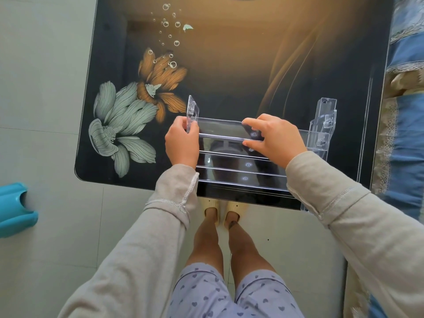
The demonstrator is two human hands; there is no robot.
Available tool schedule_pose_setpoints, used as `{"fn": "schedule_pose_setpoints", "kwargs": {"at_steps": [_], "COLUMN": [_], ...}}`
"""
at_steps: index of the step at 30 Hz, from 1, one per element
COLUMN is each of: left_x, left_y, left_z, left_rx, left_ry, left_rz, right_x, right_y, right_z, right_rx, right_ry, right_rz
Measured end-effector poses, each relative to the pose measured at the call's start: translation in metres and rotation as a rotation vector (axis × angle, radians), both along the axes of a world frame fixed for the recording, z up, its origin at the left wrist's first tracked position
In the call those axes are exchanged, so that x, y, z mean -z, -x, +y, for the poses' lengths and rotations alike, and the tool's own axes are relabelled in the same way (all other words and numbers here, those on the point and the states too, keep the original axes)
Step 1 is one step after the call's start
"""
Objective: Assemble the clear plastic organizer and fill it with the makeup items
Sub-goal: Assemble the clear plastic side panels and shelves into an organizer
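A clear plastic stepped organizer [241, 171] stands at the near edge of the dark glass table [218, 65]. It has several long shelves between a left side panel [192, 110] and a right side panel [323, 125]. My left hand [182, 143] grips the left side panel where the top shelf meets it. My right hand [273, 137] pinches a clear shelf strip [220, 130] between thumb and fingers near the strip's right end. No makeup items are in view.
The table top is printed with a green flower [119, 131], an orange flower [158, 83] and bubbles. A teal plastic object [13, 210] lies on the floor at the left. Blue patterned bedding [406, 111] runs along the right. My legs and slippers show below the table edge.
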State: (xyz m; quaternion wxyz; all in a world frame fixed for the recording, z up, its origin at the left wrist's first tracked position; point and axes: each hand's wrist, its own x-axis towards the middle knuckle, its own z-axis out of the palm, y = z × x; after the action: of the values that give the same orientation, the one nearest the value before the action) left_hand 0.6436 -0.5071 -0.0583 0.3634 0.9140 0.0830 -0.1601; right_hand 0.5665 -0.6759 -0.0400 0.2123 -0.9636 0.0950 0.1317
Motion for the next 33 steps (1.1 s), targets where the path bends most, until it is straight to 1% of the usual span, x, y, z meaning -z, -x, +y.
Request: {"fn": "schedule_pose_setpoints", "kwargs": {"at_steps": [5,8,10,12,13,15,17,20,22,24,26,27,29,33], "left_x": [0.005,0.005,0.002,-0.002,-0.005,-0.011,-0.014,-0.016,-0.019,-0.02,-0.017,-0.014,-0.01,-0.005], "left_y": [0.001,0.001,0.005,0.012,0.016,0.027,0.037,0.051,0.056,0.059,0.061,0.062,0.064,0.067], "left_z": [-0.003,-0.003,-0.003,-0.003,-0.005,-0.012,-0.026,-0.056,-0.079,-0.101,-0.119,-0.125,-0.135,-0.143], "left_rx": [0.078,0.072,0.065,0.072,0.084,0.156,0.31,0.582,0.75,0.932,1.089,1.146,1.219,1.251], "left_ry": [-0.085,-0.089,-0.103,-0.19,-0.22,-0.207,-0.173,-0.113,-0.082,-0.115,-0.178,-0.197,-0.21,-0.202], "left_rz": [0.013,0.018,-0.032,-0.163,-0.242,-0.396,-0.496,-0.573,-0.573,-0.481,-0.393,-0.375,-0.368,-0.374], "right_x": [0.007,0.009,0.006,-0.001,-0.005,-0.011,-0.014,-0.012,-0.009,-0.005,-0.002,0.0,0.003,0.007], "right_y": [0.004,0.006,0.007,0.009,0.013,0.027,0.046,0.079,0.095,0.104,0.105,0.104,0.102,0.1], "right_z": [0.002,0.002,0.003,0.004,0.006,0.008,0.007,0.001,-0.003,-0.008,-0.013,-0.015,-0.018,-0.022], "right_rx": [-0.002,-0.018,-0.028,-0.002,0.036,0.169,0.369,0.701,0.895,1.043,1.131,1.146,1.126,1.059], "right_ry": [0.045,0.083,0.09,0.063,0.038,-0.011,-0.053,-0.094,-0.128,-0.223,-0.355,-0.399,-0.416,-0.349], "right_rz": [-0.054,-0.038,-0.013,-0.026,-0.072,-0.234,-0.385,-0.478,-0.449,-0.342,-0.223,-0.184,-0.14,-0.11]}}
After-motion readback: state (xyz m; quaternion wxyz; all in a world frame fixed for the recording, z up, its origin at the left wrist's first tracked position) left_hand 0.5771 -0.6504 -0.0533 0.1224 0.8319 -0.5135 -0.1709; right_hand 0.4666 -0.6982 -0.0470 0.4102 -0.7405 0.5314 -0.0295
